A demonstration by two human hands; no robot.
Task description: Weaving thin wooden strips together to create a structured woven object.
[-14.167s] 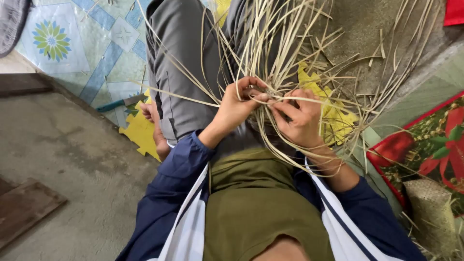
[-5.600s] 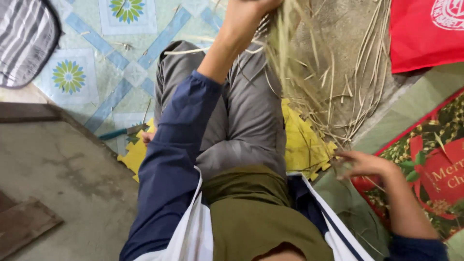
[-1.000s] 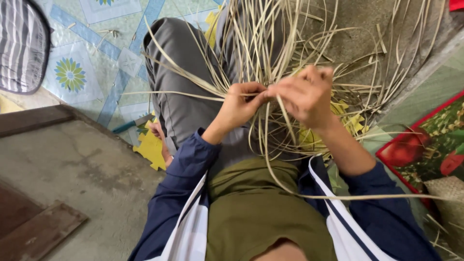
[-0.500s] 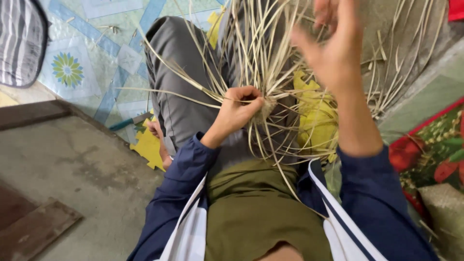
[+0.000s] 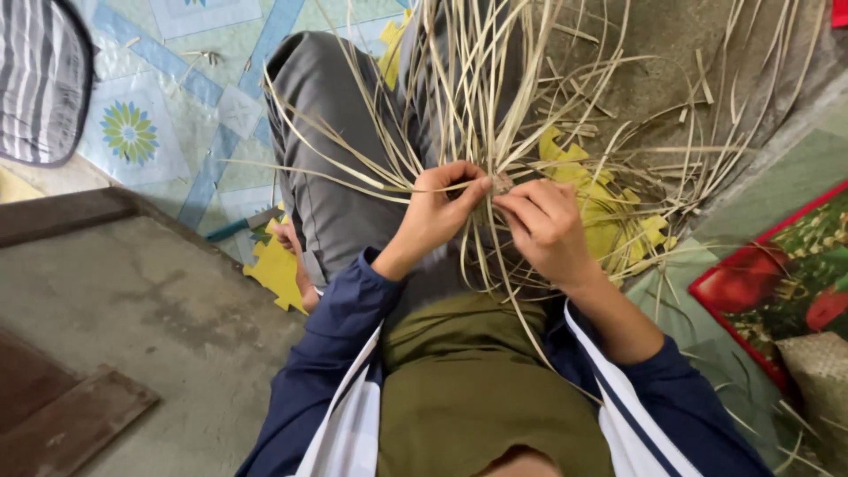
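Note:
A bundle of long pale straw strips (image 5: 477,97) fans out over my lap and grey trousers (image 5: 331,185). My left hand (image 5: 439,210) pinches the strips where they meet at a small woven knot. My right hand (image 5: 546,228) grips the strips on the other side of that same knot, fingers bent around them. Both hands nearly touch at the middle. Loose ends spread upward and to the right over the ground.
A yellow foam puzzle mat (image 5: 609,212) lies under the straw. A patterned blue floor sheet (image 5: 168,106) is at upper left, a striped cushion (image 5: 40,79) at the left edge. A red patterned mat (image 5: 782,283) lies at right, wooden boards (image 5: 62,415) at lower left.
My right hand, raised high and open half a second ago, has come back down to the knot and closed on the strips. My left hand has held its grip throughout.

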